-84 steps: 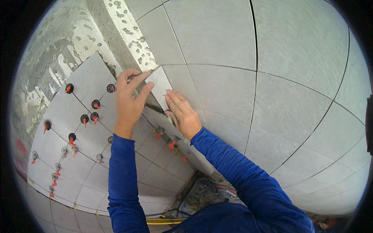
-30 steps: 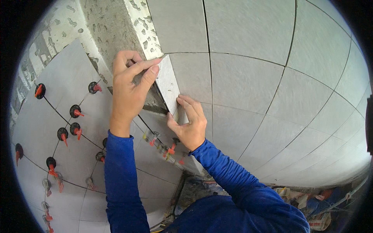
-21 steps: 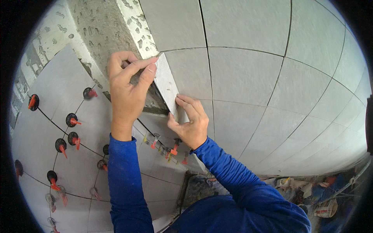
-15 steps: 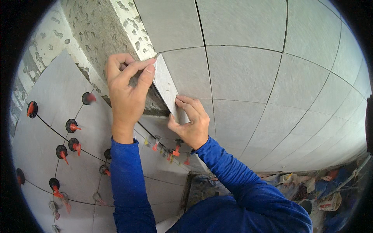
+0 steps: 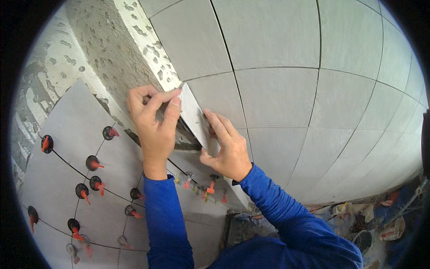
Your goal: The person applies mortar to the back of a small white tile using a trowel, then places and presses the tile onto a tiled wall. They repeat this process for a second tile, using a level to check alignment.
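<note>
"What did I have, biggest first?"
"One big tiled wall [image 5: 277, 98] on the right. Two hands: left hand [image 5: 154, 123] pinched the upper end, right hand [image 5: 232, 154] gripped the lower, of one pale strip [image 5: 192, 110] at its edge. Aligning, I judged; next called for even pressure."
"Smallest?"
"Red-handled clips [image 5: 82, 191], at least twelve."

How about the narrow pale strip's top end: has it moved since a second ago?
No, not noticeably: the strip still has its top end by the same wall-tile joint, near the left hand. Only the camera's view has shifted.
</note>
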Demonstrator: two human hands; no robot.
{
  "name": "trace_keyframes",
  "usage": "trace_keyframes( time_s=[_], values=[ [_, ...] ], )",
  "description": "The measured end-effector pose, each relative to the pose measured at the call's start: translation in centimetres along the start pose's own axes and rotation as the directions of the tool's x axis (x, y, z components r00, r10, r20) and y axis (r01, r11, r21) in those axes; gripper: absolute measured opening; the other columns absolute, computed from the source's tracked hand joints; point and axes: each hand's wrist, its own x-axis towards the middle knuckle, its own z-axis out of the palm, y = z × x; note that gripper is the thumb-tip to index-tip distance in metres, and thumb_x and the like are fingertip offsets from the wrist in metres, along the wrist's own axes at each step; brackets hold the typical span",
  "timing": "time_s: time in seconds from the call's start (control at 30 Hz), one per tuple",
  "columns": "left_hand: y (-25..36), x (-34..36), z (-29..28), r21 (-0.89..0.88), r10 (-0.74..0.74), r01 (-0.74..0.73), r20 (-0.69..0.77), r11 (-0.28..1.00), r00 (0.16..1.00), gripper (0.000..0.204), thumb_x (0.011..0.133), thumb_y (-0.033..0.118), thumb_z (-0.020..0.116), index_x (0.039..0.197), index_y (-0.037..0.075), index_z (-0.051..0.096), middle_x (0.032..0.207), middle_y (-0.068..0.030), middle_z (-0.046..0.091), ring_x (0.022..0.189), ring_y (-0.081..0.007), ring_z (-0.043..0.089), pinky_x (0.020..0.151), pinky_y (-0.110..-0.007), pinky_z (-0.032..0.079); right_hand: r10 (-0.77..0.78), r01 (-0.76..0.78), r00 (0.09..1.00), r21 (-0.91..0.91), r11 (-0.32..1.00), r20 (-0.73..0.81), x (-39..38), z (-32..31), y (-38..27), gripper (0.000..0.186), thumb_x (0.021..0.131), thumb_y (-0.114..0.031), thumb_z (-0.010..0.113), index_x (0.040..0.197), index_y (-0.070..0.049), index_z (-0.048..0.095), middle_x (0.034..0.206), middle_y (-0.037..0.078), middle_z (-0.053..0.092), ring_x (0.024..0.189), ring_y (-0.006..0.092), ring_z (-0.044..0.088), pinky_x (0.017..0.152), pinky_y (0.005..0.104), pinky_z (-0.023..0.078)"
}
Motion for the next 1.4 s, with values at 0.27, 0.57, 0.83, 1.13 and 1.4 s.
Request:
trace_keyframes(
  time_s=[0.27,0.57,0.83,1.13,1.4],
  values=[
    [-0.1,-0.1,0.3,0.025,0.026,-0.025,-0.042,0.999,0.999,0.016,0.089,0.016,0.073,0.102,0.008,0.079,0.104,-0.0068,0.048,0.099,-0.0235,0.047,0.089,-0.038,0.041,-0.007,0.038,0.953,-0.096,0.995,0.301,3.1,-2.3,-1.5,0.105,0.063,-0.009,0.079,0.158,-0.009,0.036,0.143,0.016,0.047,0.106,0.0391,0.066,0.089,0.0451,0.06],
    [-0.6,-0.1,-0.2,0.0,0.027,-0.027,-0.01,1.0,1.0,0.019,0.092,0.022,0.072,0.103,0.008,0.079,0.104,-0.0067,0.049,0.099,-0.0233,0.047,0.089,-0.038,0.04,-0.009,0.019,0.945,-0.026,0.999,0.327,2.0,-3.3,-0.7,0.098,0.07,-0.006,0.08,0.158,-0.006,0.036,0.143,0.018,0.049,0.113,0.0349,0.065,0.096,0.0416,0.057],
    [-0.8,-0.4,0.0,0.011,0.071,-0.071,-0.022,0.997,0.997,0.023,0.096,0.027,0.071,0.107,0.008,0.079,0.106,-0.0062,0.049,0.1,-0.0226,0.046,0.089,-0.037,0.04,0.008,-0.014,0.968,0.02,1.0,0.249,-2.5,-2.3,1.5,0.075,0.079,-0.002,0.071,0.15,0.001,0.048,0.143,0.021,0.053,0.123,0.0344,0.061,0.107,0.0399,0.05],
    [-0.6,-0.3,-0.3,0.009,0.046,-0.046,0.011,0.999,0.999,0.023,0.097,0.027,0.07,0.107,0.009,0.079,0.106,-0.0061,0.049,0.102,-0.0226,0.046,0.092,-0.037,0.04,0.005,-0.002,0.977,-0.017,1.0,0.214,-3.9,-0.9,2.0,0.075,0.077,-0.002,0.068,0.149,0.001,0.049,0.145,0.022,0.052,0.132,0.039,0.053,0.113,0.0424,0.045],
    [0.0,-0.1,-0.7,0.01,0.054,-0.054,0.026,0.998,0.998,0.025,0.097,0.029,0.07,0.108,0.009,0.08,0.105,-0.0054,0.049,0.1,-0.0224,0.045,0.092,-0.036,0.039,-0.015,0.021,0.98,-0.027,0.999,0.198,-4.2,-0.5,1.7,0.076,0.072,-0.003,0.069,0.145,0.004,0.05,0.144,0.024,0.05,0.129,0.0419,0.052,0.11,0.0452,0.045]
  ],
)
